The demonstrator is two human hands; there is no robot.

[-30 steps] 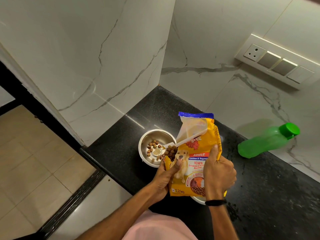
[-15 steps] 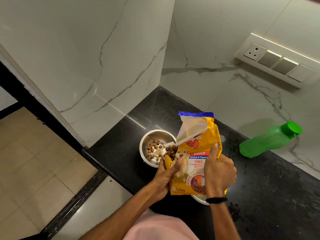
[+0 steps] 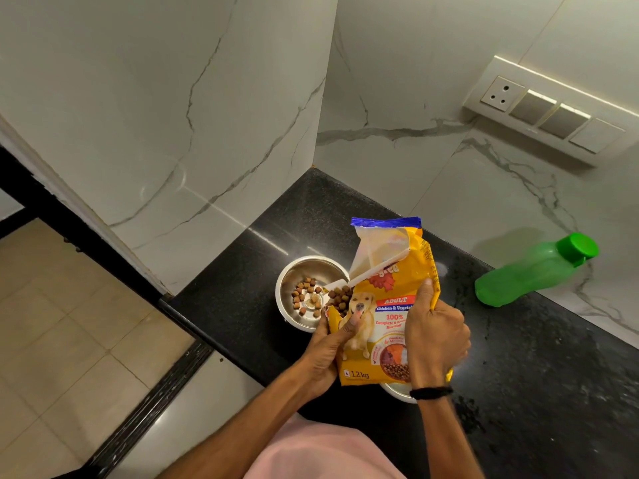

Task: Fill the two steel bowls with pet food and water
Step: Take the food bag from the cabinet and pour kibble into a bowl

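While pouring kibble (image 3: 306,295) into the steel bowl (image 3: 311,261): pet food bag (image 3: 390,305) tilted over its near rim, pinched at the torn mouth by the left hand (image 3: 328,350) to aim, clasped at the side by the right hand (image 3: 434,337) for support. Second bowl (image 3: 397,393) nearer, under bag; green bottle (image 3: 529,274) well right.

A: What sort of place is this?
B: A home kitchen: black speckled stone worktop (image 3: 536,392) fitted into a corner of white, grey-veined marble walls (image 3: 155,115).
A: What else says home?
B: A switch panel (image 3: 553,112) with a socket (image 3: 502,93) on the wall, beige floor tiles (image 3: 69,340) below, plus a pet food bag (image 3: 390,295) and a green bottle (image 3: 525,276).
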